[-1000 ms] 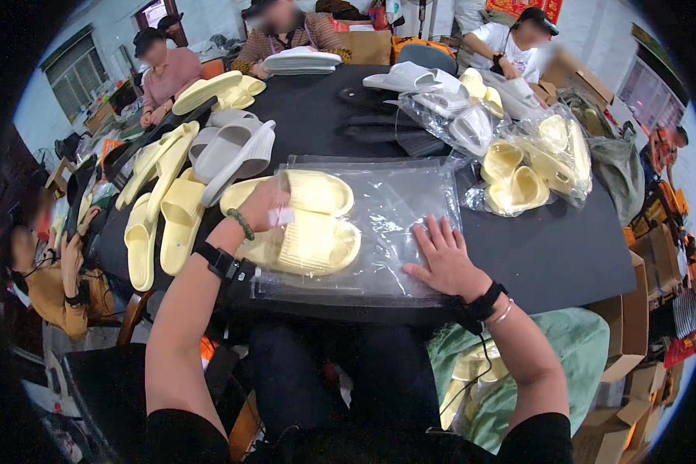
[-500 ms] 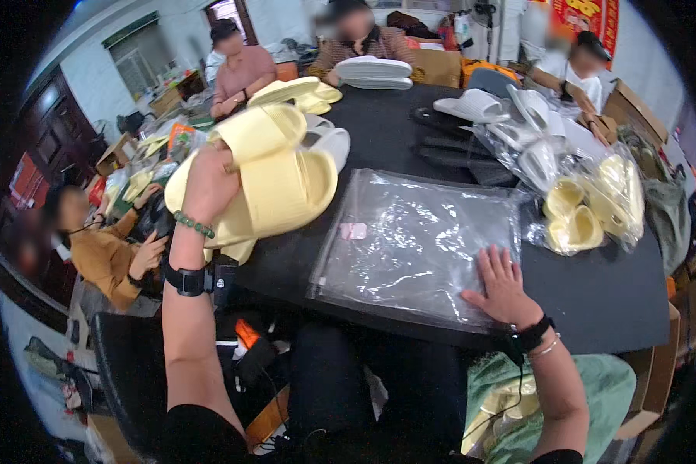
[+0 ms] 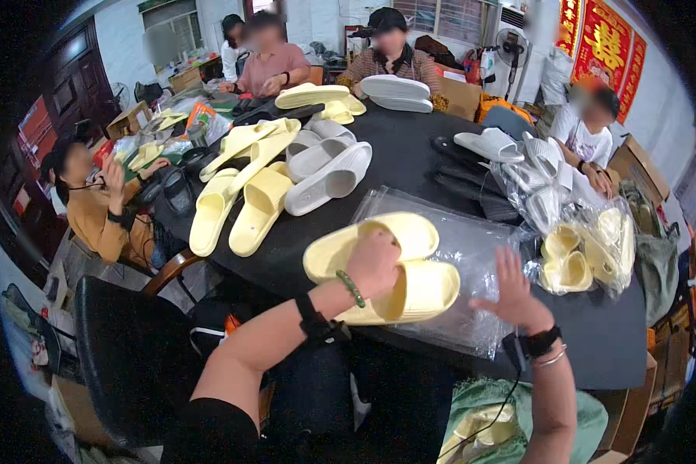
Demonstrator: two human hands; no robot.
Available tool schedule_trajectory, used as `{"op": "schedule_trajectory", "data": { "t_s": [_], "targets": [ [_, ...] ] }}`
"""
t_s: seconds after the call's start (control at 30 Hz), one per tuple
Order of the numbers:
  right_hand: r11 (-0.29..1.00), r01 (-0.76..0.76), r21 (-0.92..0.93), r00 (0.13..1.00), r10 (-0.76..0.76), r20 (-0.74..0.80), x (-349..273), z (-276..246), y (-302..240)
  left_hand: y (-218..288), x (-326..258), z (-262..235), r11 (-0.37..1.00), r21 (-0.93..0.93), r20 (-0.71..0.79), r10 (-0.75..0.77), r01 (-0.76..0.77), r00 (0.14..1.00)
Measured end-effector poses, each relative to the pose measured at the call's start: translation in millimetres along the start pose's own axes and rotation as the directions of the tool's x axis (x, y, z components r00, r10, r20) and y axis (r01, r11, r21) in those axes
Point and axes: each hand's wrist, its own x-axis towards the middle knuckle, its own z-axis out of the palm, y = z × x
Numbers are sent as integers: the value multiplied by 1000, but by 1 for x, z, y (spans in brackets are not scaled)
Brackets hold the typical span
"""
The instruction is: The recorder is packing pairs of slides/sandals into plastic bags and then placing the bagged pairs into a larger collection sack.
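My left hand (image 3: 371, 267) grips a pair of pale yellow slippers (image 3: 433, 286) side by side, its fingers tucked in at the straps. The pair is over the left part of a clear plastic bag (image 3: 475, 243) lying flat on the black table, hiding some of it. My right hand (image 3: 516, 294) is open, fingers spread, by the bag's right edge; whether it touches the film I cannot tell. Left of the bag, more yellow slippers (image 3: 261, 210) rest next to grey slippers (image 3: 331, 182) on the table.
Bagged yellow slippers (image 3: 568, 263) and grey slippers (image 3: 545, 209) lie at the table's right, beside black slippers (image 3: 475, 185). Several people sit around the table (image 3: 410, 155). A black chair (image 3: 124, 356) stands at my left. Below the right edge is a green sack (image 3: 580, 417) with yellow slippers.
My left hand has carried the yellow pair rightward and nearer, from the left stack to over the bag. My right hand's fingers have lifted from lying flat on the bag.
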Motion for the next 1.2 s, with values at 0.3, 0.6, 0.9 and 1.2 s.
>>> {"op": "schedule_trajectory", "data": {
  "t_s": [0.3,0.6,0.9,1.2],
  "targets": [
    [862,507,14,308,-166,-937,18,-137,-71,-27,-19,32,996,-81,32,-32,34,999],
    [995,92,-35,913,-99,-396,-16,44,23,-24,-3,36,996,-89,17,-12,13,1000],
    [993,-29,-110,966,-1,-258,-50,95,23,-28,-3,24,994,-86,117,-50,60,992],
    [982,-187,-34,960,175,-218,-49,91,12,31,26,0,988,-150,-30,25,-29,999]
  ]
}}
